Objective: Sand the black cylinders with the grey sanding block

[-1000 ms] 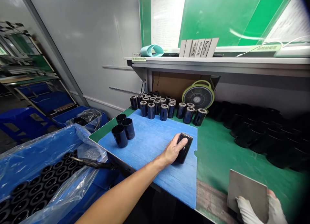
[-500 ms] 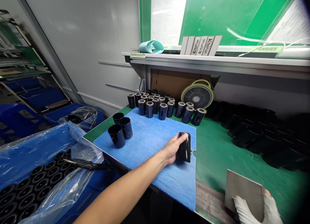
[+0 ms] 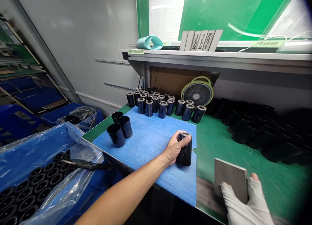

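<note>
My left hand (image 3: pixel 175 148) is wrapped round a glossy black cylinder (image 3: pixel 186 150), upright over the right part of a blue mat (image 3: pixel 151 143). The thumb lies near its top rim. At the lower right my right hand (image 3: pixel 241 195), in a pale glove with bare fingertips, grips a flat grey block (image 3: pixel 230 178) between thumb and fingers. The block stands apart from the cylinder, above the bench's front edge. Three open-topped black cylinders, one of them a black cup-like cylinder (image 3: pixel 116 135), stand on the mat's left side.
Several black cylinders with silvery rims (image 3: pixel 162 109) stand behind the mat, near a round fan (image 3: pixel 197 92). More dark cylinders (image 3: pixel 246 131) fill the right rear of the green bench (image 3: pixel 212 147). A plastic-lined blue bin (image 3: pixel 60 131) at left holds black parts. Grey blocks (image 3: pixel 201 40) line the shelf.
My right hand has moved left and slightly up with the grey block, closer to the cylinder. The cylinder in my left hand has turned or tilted slightly. The view has shifted a little.
</note>
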`<state>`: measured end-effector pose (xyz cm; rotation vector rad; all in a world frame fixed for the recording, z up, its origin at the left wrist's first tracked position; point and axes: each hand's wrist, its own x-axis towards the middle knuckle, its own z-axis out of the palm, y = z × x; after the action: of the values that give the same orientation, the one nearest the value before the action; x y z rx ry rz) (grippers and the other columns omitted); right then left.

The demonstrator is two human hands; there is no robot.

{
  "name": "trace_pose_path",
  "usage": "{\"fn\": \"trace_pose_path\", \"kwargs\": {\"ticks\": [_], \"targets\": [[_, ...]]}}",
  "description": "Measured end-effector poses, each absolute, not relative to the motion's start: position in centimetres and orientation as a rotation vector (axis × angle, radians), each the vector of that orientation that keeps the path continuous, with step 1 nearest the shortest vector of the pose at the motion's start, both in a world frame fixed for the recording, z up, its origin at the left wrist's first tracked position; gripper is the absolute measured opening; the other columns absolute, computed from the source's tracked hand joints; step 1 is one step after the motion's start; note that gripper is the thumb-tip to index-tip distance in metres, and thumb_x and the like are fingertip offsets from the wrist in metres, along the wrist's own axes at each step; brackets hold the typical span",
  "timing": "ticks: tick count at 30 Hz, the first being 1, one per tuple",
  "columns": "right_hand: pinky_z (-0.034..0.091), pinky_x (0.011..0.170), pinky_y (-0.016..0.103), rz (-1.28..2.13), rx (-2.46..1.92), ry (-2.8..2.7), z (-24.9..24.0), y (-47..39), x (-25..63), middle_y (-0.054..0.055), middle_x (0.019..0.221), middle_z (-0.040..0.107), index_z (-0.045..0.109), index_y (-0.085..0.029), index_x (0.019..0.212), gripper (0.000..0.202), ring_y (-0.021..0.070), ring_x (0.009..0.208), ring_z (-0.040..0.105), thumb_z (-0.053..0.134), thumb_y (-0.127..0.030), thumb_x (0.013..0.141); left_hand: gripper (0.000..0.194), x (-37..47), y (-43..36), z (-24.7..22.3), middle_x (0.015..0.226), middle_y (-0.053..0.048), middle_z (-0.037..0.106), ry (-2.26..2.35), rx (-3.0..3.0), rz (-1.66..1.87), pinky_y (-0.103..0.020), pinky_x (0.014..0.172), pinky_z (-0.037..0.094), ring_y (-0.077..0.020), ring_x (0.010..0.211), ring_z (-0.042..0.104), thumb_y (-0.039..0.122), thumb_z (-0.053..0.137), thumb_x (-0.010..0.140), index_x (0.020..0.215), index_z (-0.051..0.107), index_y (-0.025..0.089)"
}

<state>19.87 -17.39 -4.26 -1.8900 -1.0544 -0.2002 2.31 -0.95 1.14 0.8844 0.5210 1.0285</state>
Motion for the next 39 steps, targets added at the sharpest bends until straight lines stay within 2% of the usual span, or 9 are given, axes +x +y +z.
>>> {"fn": "trace_pose_path", "kwargs": {"ticks": [4,8,14,18,23,26,31,35,39], "targets": [[0.052,0.074,0.036,-0.193,-1.836,-1.052,0.0,-14.9,15.0,0.007,0.121,0.067,0.044,-0.026,0.153,0.074,0.0226,0.085,0.066,0.058,-0.059,0.089,0.059,2.1,-1.5,1.4,0.086,-0.006,0.069,0.447,0.865,1.056,-0.028,0.067,0.052,-0.0165,0.069,0.067,0.066,0.075,0.077,0.105,0.058,0.017],[0.049,0.072,0.031,-0.315,-1.731,-1.12,1.6,-12.9,13.1,0.005,0.103,0.067,0.043,-0.027,0.154,0.069,0.0184,0.077,0.063,0.059,-0.052,0.092,0.062,2.1,-1.3,0.8,0.076,-0.003,0.065,0.447,0.701,1.003,-0.028,0.059,0.052,-0.016,0.06,0.063,0.076,0.058,0.083,0.101,0.059,0.017],[0.044,0.063,0.027,-0.456,-1.638,-1.242,4.0,-10.7,11.9,0.003,0.087,0.058,0.042,-0.023,0.155,0.063,0.0142,0.065,0.054,0.057,-0.04,0.096,0.049,2.4,-1.3,0.4,0.071,-0.003,0.066,0.474,0.681,1.021,-0.03,0.056,0.052,-0.0176,0.055,0.063,0.067,0.061,0.083,0.089,0.056,0.018],[0.043,0.063,0.027,-0.487,-1.566,-1.274,5.8,-9.3,10.8,0.004,0.086,0.057,0.044,-0.02,0.154,0.061,0.0138,0.066,0.053,0.057,-0.038,0.097,0.055,2.3,-1.7,0.8,0.064,-0.002,0.063,0.611,0.851,1.119,-0.029,0.061,0.05,-0.0167,0.056,0.061,0.071,0.049,0.089,0.083,0.06,0.017],[0.045,0.064,0.029,-0.438,-1.561,-1.45,4.3,-10.2,10.0,0.005,0.088,0.056,0.04,-0.026,0.156,0.058,0.0148,0.067,0.051,0.052,-0.035,0.099,0.059,1.9,-2.0,1.4,0.08,-0.005,0.07,0.897,1.115,1.227,-0.032,0.088,0.049,-0.022,0.084,0.063,0.064,0.035,0.098,0.079,0.067,0.018],[0.048,0.067,0.031,-0.305,-1.538,-1.543,2.9,-11.1,10.3,0.004,0.087,0.055,0.029,-0.026,0.16,0.065,0.0152,0.066,0.05,0.051,-0.034,0.1,0.059,1.8,-2.0,1.5,0.082,-0.005,0.07,0.886,1.2,1.201,-0.032,0.089,0.048,-0.0224,0.085,0.062,0.054,0.027,0.102,0.081,0.069,0.019],[0.048,0.068,0.033,-0.541,-1.621,-1.371,3.1,-10.8,10.5,0.007,0.091,0.053,0.039,-0.026,0.156,0.059,0.0178,0.073,0.051,0.052,-0.037,0.099,0.052,1.7,-2.1,1.5,0.082,-0.004,0.069,0.806,1.285,1.236,-0.032,0.09,0.046,-0.022,0.084,0.061,0.049,0.028,0.101,0.08,0.067,0.021],[0.05,0.068,0.03,-0.417,-1.487,-1.49,3.1,-11.5,10.2,0.006,0.092,0.056,0.023,-0.026,0.162,0.072,0.0161,0.072,0.054,0.056,-0.027,0.097,0.056,1.6,-2.3,1.8,0.079,-0.005,0.068,0.772,1.329,1.218,-0.032,0.087,0.047,-0.0216,0.081,0.061,0.047,0.024,0.102,0.078,0.066,0.02],[0.051,0.072,0.034,-0.577,-1.509,-1.382,3.0,-11.3,10.1,0.01,0.098,0.057,0.035,-0.027,0.158,0.064,0.0194,0.08,0.057,0.056,-0.029,0.097,0.052,1.5,-2.4,1.9,0.079,-0.005,0.068,0.775,1.328,1.252,-0.032,0.089,0.047,-0.0221,0.083,0.061,0.047,0.029,0.101,0.079,0.067,0.021]]}}
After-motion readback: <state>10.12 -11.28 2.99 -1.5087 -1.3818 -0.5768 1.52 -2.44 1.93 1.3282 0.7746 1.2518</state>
